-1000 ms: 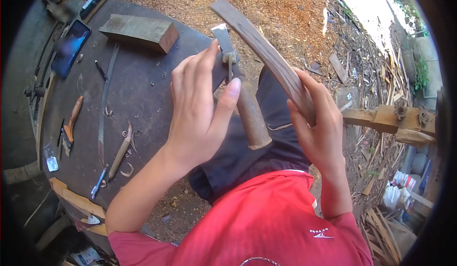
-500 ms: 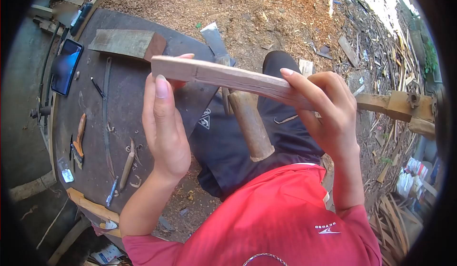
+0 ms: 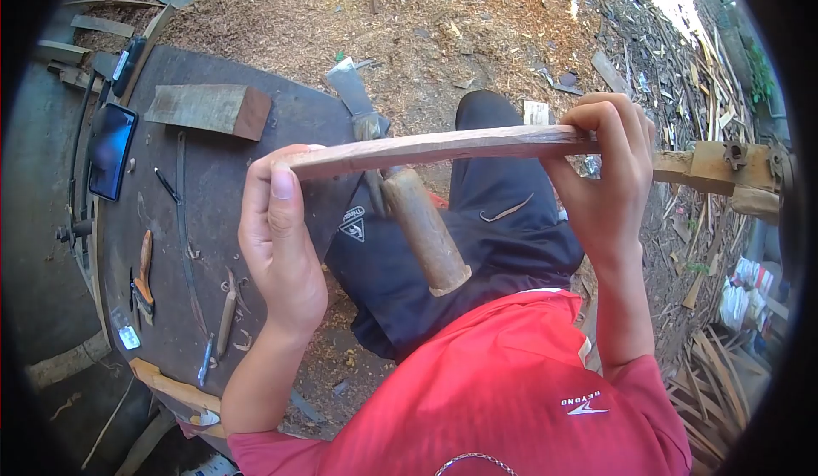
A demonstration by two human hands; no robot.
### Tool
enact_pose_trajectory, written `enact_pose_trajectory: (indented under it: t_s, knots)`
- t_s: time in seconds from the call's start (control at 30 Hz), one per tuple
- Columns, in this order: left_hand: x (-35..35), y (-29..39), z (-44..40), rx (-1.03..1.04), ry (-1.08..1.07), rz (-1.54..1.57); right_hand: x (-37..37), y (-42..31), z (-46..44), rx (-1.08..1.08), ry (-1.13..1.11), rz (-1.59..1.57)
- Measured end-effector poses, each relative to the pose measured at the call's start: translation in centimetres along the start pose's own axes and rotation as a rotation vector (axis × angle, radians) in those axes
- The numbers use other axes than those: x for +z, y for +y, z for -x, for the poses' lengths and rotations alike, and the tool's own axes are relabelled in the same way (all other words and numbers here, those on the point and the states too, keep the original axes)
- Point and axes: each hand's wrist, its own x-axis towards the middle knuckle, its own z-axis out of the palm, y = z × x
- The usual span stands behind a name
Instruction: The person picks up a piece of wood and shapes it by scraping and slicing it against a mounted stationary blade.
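A long, narrow piece of wood (image 3: 443,146) is held up nearly level across my view, above my lap. My left hand (image 3: 285,229) grips its left end, with the thumb on the near side and fingers behind. At its right end, my right hand (image 3: 609,169) is closed over the wood, fingers on top and thumb below. Under the piece, a cylindrical wooden log (image 3: 426,230) lies over my dark trousers. Beyond it, an axe-like metal blade (image 3: 350,86) shows, its lower part crowded by other parts. A thin curled wood shaving (image 3: 509,210) lies on my thigh.
On the dark table (image 3: 290,101) at left are a wood block (image 3: 209,108), a phone (image 3: 112,150), a pen (image 3: 167,184), a metal strip (image 3: 185,229), an orange-handled tool (image 3: 145,267) and a wooden-handled tool (image 3: 227,314). Wood chips (image 3: 460,16) cover the ground; a wooden fixture (image 3: 724,169) stands at right.
The wood piece has turned, its left end lowered and right end raised, so it lies more level. Both hands still hold its ends; my right hand now wraps over the top. The view has shifted slightly.
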Motion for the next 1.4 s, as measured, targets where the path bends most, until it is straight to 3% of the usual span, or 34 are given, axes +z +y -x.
enact_pose_trajectory:
  t_s: [0.43,0.6,0.9,1.03,1.13,1.17,1.27,1.33,1.4]
  knots:
    - [0.2,-0.1,-0.1,-0.061,0.048,-0.057,-1.2,0.6,0.0,0.084,0.188,-0.121]
    - [0.8,0.4,-0.1,-0.056,0.032,-0.002,-2.0,0.7,0.6,0.134,0.164,-0.196]
    - [0.6,-0.1,-0.2,-0.038,0.097,-0.026,-1.7,0.7,-0.2,-0.007,0.242,-0.190]
    - [0.3,-0.1,-0.4,-0.051,0.097,0.031,-1.2,0.9,-1.5,-0.081,0.112,-0.071]
    - [0.1,0.3,-0.6,-0.002,0.059,0.059,-0.9,0.7,-1.4,0.126,-0.250,-0.189]
    - [0.6,0.4,-0.7,0.017,0.074,0.052,-0.3,0.4,-1.5,0.048,-0.206,-0.151]
    - [1.3,0.2,-0.6,0.021,0.064,0.041,0.7,-1.1,-1.9,0.342,-0.390,-0.417]
    - [0.7,0.0,-0.4,0.003,-0.069,-0.162,1.9,-2.7,-3.4,0.371,-0.386,-0.469]
    - [1.0,0.3,-0.1,0.185,-0.145,-0.462,3.1,-4.2,-5.0,0.347,-0.381,-0.478]
